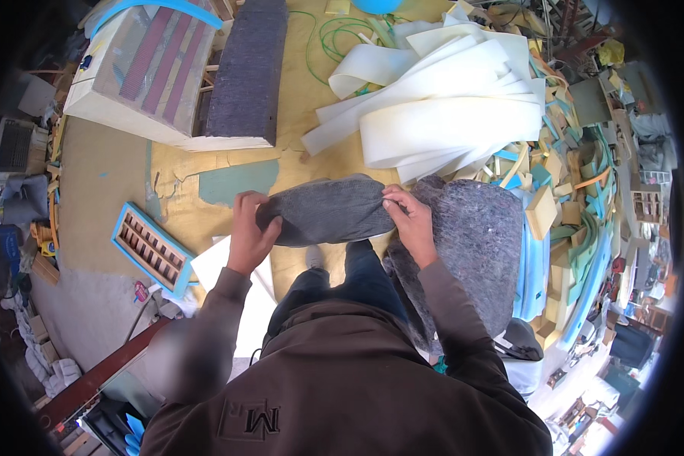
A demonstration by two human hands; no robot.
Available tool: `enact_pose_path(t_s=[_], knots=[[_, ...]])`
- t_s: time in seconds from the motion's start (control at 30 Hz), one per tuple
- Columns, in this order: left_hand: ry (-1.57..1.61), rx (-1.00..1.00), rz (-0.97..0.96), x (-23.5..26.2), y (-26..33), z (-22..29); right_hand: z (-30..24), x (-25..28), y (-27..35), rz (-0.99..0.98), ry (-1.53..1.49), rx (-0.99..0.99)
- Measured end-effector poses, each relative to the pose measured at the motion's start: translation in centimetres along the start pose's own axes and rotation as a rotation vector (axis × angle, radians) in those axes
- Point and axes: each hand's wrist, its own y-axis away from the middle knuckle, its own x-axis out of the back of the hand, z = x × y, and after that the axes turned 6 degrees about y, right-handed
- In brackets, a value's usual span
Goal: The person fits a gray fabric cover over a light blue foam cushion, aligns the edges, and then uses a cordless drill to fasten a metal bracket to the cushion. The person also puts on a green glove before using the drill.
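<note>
A dark grey piece of fabric (328,208), folded or doubled and with soft wrinkles, is stretched sideways in front of my body. My left hand (251,232) grips its left end, the thumb on the near side and the fingers behind. At the other end, my right hand (412,222) pinches the upper corner between thumb and fingers. Just beyond my right forearm lies a heap of mottled grey felt (475,247). Part of a white sheet (252,311) shows below my left hand.
Long white foam strips (448,125) are piled at the far right, beside many foam offcuts (562,197). A wooden furniture frame (152,83) with webbing and dark felt stands far left. A blue-edged slatted wooden frame (150,247) lies nearer. A green hose (334,34) coils at the back.
</note>
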Motion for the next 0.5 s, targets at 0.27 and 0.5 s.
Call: enact_pose_path(t_s=[0.27,0.5], knots=[[0.211,0.192,0.179,-2.7,4.8,0.2,-1.3,2.4,1.4,-0.164,0.164,0.078],[0.108,0.024,0.145,-2.9,4.2,0.5,-0.5,2.3,1.5,-0.044,0.311,0.305]])
